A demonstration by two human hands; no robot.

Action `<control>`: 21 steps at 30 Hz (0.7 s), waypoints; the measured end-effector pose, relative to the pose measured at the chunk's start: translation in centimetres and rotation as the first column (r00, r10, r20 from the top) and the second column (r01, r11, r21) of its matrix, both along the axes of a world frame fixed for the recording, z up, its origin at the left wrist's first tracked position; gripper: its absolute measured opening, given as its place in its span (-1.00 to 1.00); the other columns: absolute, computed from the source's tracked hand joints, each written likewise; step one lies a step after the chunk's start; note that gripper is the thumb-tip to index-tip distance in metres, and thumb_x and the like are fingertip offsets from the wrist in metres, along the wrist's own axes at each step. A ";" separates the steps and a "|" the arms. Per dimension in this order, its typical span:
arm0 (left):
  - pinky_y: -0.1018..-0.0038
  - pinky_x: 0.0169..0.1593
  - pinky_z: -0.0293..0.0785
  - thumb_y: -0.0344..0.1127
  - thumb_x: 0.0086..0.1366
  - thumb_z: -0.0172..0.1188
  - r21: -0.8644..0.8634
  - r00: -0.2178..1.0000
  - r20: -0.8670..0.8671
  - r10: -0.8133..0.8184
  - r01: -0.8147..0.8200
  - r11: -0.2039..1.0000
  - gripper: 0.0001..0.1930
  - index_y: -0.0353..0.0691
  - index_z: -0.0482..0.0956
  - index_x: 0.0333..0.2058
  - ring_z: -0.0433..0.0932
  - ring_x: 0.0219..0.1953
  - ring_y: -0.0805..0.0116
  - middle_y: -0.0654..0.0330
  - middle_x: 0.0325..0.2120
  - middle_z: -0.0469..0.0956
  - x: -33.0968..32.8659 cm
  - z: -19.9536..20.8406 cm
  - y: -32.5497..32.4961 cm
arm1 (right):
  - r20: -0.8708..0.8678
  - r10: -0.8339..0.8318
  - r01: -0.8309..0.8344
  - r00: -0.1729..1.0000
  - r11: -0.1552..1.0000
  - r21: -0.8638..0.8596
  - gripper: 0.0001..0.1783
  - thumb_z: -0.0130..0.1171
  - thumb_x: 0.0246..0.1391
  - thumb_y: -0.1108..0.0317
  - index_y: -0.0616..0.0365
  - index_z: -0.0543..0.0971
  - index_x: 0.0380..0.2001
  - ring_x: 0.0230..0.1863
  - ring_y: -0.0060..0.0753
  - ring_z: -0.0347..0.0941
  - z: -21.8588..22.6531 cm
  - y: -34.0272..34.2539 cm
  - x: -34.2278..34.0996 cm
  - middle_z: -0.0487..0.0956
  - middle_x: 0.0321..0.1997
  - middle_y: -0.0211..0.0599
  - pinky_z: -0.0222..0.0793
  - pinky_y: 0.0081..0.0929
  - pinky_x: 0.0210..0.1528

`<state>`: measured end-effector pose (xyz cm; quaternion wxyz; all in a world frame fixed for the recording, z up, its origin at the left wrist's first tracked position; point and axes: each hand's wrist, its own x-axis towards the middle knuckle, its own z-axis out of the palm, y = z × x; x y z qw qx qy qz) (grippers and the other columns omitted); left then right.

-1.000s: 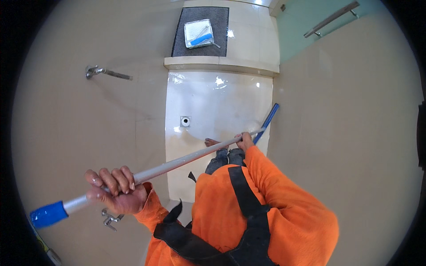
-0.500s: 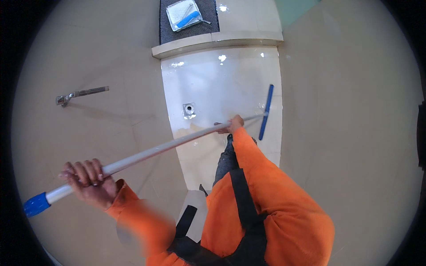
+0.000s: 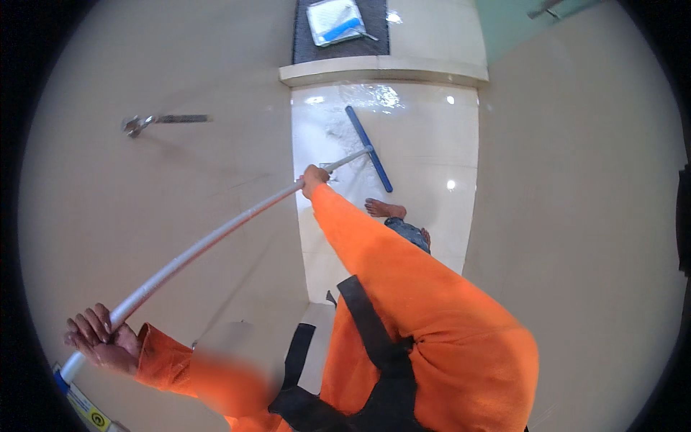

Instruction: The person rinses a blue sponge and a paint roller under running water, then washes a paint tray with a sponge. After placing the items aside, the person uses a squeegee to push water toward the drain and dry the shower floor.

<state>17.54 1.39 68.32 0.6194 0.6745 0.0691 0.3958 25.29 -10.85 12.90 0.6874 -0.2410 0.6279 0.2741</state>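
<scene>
I hold a floor squeegee with both hands. Its long white pole (image 3: 216, 236) slants from the lower left up to a blue blade (image 3: 358, 129), which lies against the wet tiled floor. Low on the left, my left hand (image 3: 104, 338) is closed around the pole near its blue end. My right hand (image 3: 314, 180) grips the pole farther along, not far from the blade. A floor drain (image 3: 325, 167) is mostly hidden behind that hand and the pole. Water (image 3: 371, 97) glistens on the floor beyond the blade.
A raised ledge (image 3: 381, 70) crosses the far end. Behind it, a white paint tray (image 3: 327, 16) with a blue roller (image 3: 342, 30) rests on a dark mat (image 3: 306, 50). A metal fixture (image 3: 137, 126) juts from the left wall. My bare foot (image 3: 385, 209) stands near the blade.
The blade has swept leftward across the floor and turned to slant the other way. My right hand has moved left with the pole; my left hand has dropped lower and outward.
</scene>
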 end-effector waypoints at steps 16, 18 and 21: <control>0.59 -0.59 0.07 -0.17 0.43 -0.01 -0.636 0.940 0.133 -0.314 0.324 0.700 -0.75 -0.02 0.33 -0.48 0.02 -0.75 0.62 0.50 -0.79 0.03 7.2 -17.6 -9.3 | 0.339 -0.182 0.304 0.923 0.886 -0.351 -0.87 -0.11 0.10 0.34 0.17 0.30 -0.33 -0.50 -0.19 0.37 -15.5 -35.0 1.0 0.38 -0.47 -0.17 0.37 -0.14 -0.49; 0.54 -0.56 0.03 -0.11 0.40 0.00 -0.632 0.919 0.019 -0.395 0.317 0.707 -0.68 0.00 0.25 -0.55 -0.01 -0.74 0.57 0.46 -0.78 -0.02 12.2 -20.2 -9.6 | 0.329 -0.040 0.175 0.944 0.902 -0.395 -0.90 -0.14 0.06 0.37 0.16 0.33 -0.39 -0.51 -0.23 0.35 -17.1 -36.6 2.2 0.39 -0.45 -0.19 0.33 -0.20 -0.55; 0.53 -0.55 0.02 -0.09 0.37 0.01 -0.656 0.857 0.025 -0.515 0.403 0.639 -0.62 0.01 0.15 -0.60 -0.04 -0.72 0.56 0.43 -0.79 -0.05 18.5 -22.2 -11.7 | 0.209 -0.140 0.210 0.968 0.908 -0.364 -0.91 -0.17 0.01 0.40 0.17 0.25 -0.40 -0.54 -0.37 0.20 -16.6 -37.8 5.1 0.24 -0.45 -0.25 0.28 -0.37 -0.58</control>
